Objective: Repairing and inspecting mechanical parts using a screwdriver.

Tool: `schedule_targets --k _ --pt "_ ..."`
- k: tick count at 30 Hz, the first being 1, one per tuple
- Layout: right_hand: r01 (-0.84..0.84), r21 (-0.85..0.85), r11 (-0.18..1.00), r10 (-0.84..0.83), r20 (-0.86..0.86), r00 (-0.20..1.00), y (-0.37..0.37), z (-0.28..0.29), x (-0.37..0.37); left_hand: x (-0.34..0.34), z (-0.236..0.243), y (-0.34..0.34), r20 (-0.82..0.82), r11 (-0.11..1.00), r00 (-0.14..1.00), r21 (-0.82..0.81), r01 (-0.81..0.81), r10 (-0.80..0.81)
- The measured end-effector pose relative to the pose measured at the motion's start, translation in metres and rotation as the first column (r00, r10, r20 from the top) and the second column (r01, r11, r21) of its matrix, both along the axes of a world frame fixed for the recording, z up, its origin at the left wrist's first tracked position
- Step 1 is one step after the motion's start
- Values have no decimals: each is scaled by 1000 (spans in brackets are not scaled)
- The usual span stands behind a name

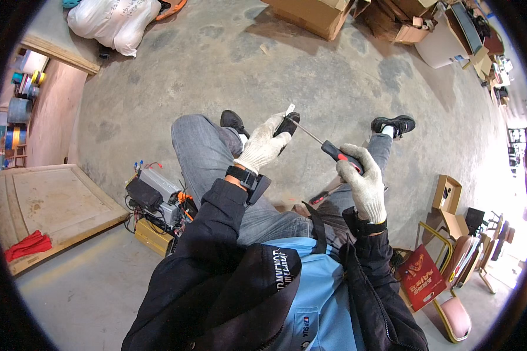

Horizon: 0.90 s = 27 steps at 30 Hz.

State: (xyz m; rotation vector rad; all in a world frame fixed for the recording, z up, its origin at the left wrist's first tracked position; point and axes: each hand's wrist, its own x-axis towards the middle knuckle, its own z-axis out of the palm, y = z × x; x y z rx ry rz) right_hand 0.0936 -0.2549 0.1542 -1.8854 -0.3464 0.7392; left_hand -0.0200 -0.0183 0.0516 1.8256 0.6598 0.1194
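Note:
My left hand (263, 145), in a whitish knit glove, is closed around a small black part (288, 124) with a pale tab (290, 108) standing out at its far end. What exactly this part is, I cannot make out. In my gloved right hand (363, 181) is a screwdriver (332, 150) with a black and red handle. Its thin metal shaft points left and away, and the tip meets or nearly meets the black part. Below the screwdriver, a second red and black handle (318, 198) lies by my lap, its other end partly hidden.
To my left are silver and yellow metal boxes with tangled wires (161, 196) and a wooden panel (70, 205) bearing a red cloth (29, 245). Cardboard boxes (310, 14) stand far ahead. On the right are an open carton (449, 199), a red bag (421, 278) and chairs (455, 319).

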Motion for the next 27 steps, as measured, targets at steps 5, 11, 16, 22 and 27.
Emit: schedule_targets --k 5,11,16,22,27 --pt "-20 21 1000 20 -9 1000 1 1 0 0 3 -1 -9 1000 1000 25 -3 3" --pt "-44 -12 999 44 9 999 0 1 -1 -1 8 -2 -62 1000 998 -28 11 -13" --pt "-80 -58 995 88 157 984 -1 -8 -3 0 3 -3 -4 1000 1000 21 -21 21" --pt "-35 -46 998 40 111 993 0 -15 -6 -1 3 -4 -68 999 997 42 -34 37" --pt "62 42 997 -63 27 998 2 -23 -9 0 2 -4 -66 998 996 6 -59 59"
